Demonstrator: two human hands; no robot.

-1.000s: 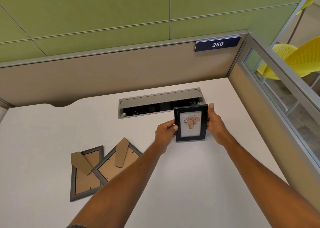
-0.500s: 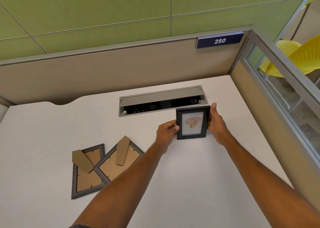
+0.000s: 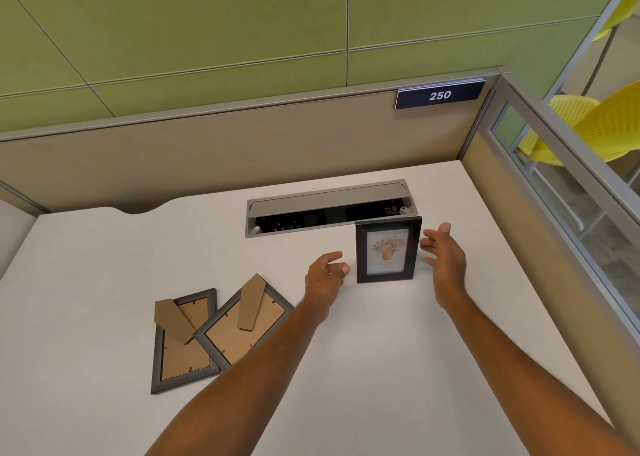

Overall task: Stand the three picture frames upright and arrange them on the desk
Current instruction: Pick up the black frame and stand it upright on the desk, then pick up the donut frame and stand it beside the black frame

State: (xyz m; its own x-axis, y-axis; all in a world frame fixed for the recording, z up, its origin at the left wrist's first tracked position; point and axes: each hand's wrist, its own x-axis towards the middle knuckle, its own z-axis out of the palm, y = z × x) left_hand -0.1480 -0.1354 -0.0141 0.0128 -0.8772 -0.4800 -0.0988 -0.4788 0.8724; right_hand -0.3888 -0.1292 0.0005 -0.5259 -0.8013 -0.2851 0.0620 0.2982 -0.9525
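White desk [image 3: 398,369] — black frame [image 3: 388,249] upright, its stand hidden.

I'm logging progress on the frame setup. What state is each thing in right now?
Black frame: upright, picture facing the camera, standing unheld.
Left grey frame: face down, stand flap up.
Right grey frame: face down, its corner overlapping the left one.
Cable tray: lid open.
Left hand: open, off the frame.
Right hand: open, off the frame.

Black flower-print frame [image 3: 388,250] upright on desk [image 3: 381,369]; two grey frames [image 3: 221,334] face-down, overlapping.
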